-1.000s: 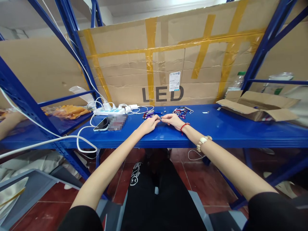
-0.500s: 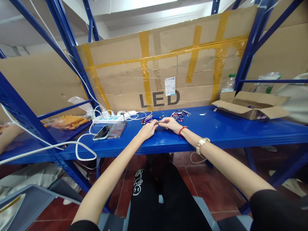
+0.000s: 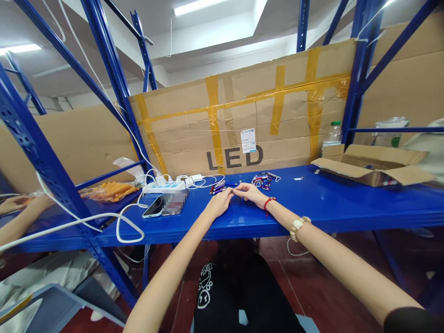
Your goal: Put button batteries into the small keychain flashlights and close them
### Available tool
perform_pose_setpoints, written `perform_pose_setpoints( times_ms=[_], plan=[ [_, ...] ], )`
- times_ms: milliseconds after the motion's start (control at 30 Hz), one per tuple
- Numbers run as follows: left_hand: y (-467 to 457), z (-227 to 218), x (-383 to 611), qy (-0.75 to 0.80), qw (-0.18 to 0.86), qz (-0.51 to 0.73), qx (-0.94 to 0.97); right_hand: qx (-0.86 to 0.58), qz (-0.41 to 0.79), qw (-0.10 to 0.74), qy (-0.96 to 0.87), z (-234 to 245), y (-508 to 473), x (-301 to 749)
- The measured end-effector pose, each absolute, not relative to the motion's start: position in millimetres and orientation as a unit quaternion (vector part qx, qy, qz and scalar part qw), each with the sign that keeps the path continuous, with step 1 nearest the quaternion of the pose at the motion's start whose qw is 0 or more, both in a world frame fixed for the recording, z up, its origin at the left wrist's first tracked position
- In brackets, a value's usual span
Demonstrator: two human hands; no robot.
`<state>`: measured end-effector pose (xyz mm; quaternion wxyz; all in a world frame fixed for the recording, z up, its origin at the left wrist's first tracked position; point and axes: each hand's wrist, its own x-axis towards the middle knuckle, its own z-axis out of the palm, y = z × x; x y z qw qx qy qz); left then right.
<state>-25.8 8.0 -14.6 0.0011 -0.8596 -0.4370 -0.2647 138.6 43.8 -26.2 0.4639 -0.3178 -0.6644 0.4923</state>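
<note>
Both my hands rest on the blue shelf (image 3: pixel 329 203), fingertips meeting near its middle. My left hand (image 3: pixel 219 203) and my right hand (image 3: pixel 252 193) pinch a small item between them that is too small to name. Just behind my left hand lies a small pile of coloured metal clips (image 3: pixel 218 187). A second pile of coloured clips (image 3: pixel 264 180) lies behind my right hand. My right forearm carries a red cord and a bead bracelet (image 3: pixel 297 225).
A white power strip (image 3: pixel 163 187) with chargers and white cables, and a phone (image 3: pixel 153 207), lie at the left. An open cardboard box (image 3: pixel 373 165) sits at the right. A taped LED carton (image 3: pixel 243 125) forms the back wall. Another person's hand (image 3: pixel 14 203) shows far left.
The camera has tilted upward, so the shelf and hands sit lower in view. My hands stay together at the same spot on the shelf.
</note>
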Motion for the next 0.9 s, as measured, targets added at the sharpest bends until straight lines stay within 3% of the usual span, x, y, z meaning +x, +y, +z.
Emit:
perform_pose_setpoints(
  times_ms=[900],
  plan=[
    [10.1,-12.1,-22.8,-0.488,0.052,-0.238,-0.838,-0.317,0.522,0.460,-0.645,-20.4,42.6,141.1]
  ],
)
